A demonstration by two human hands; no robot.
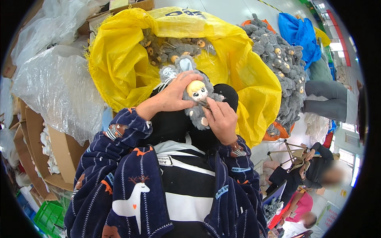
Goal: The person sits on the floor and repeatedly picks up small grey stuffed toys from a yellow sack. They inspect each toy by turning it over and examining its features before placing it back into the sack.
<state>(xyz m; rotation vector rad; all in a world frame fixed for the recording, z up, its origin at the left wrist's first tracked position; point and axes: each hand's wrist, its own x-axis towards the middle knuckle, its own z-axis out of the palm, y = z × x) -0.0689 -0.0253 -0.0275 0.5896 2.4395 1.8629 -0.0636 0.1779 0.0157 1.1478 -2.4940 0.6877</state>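
A grey plush doll (197, 91) with a hard pale face, yellow hair and long ears lies over my lap, its face turned up. My left hand (171, 95) is closed around its head, with the thumb beside the chin and the fingers over the top. White laces hang by one ear. My right hand (223, 121) pinches a small thin metal tool (203, 104) at the doll's chin, where the face meets the fur. The fingers mostly cover the tool, so its exact kind is hidden.
A yellow woven sack (258, 83) gapes in front of me, with more grey plush dolls (180, 48) inside. To the right rises a heap of similar dolls (278, 59). Clear plastic bags (55, 87) and cardboard boxes (65, 152) stand left. People sit at the far right.
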